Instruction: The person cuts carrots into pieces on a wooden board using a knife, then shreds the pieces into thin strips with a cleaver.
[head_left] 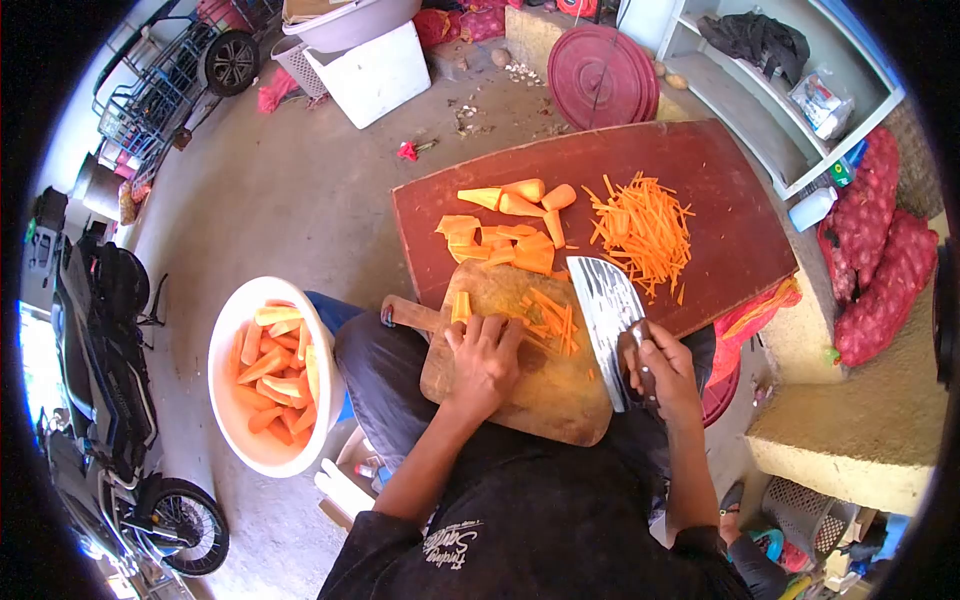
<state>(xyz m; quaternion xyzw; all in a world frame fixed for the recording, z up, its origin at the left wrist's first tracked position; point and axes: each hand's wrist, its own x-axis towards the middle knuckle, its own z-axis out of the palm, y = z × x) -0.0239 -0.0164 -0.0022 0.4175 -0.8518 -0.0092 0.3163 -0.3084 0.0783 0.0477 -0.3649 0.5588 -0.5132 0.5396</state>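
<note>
A wooden cutting board (555,400) with a handle lies across my lap. My left hand (485,362) presses down on it with curled fingers, gripping carrot slices that are mostly hidden beneath. A short carrot piece (461,307) stands at its fingertips, and cut carrot strips (552,318) lie to its right. My right hand (660,372) is closed round the handle of a broad cleaver (608,318), its blade at the board's right edge, apart from the strips. Beyond, on a red-brown tabletop (740,230), are a heap of carrot shreds (640,228), carrot slabs (533,252) and peeled carrots (520,204).
To the left, a white tub (222,390) holds peeled carrot pieces. A motorcycle (110,370) stands at far left. White crates (375,75) and a dark red lid (600,78) are behind the tabletop. Red net sacks of onions (885,285) and a shelf (745,110) flank the right.
</note>
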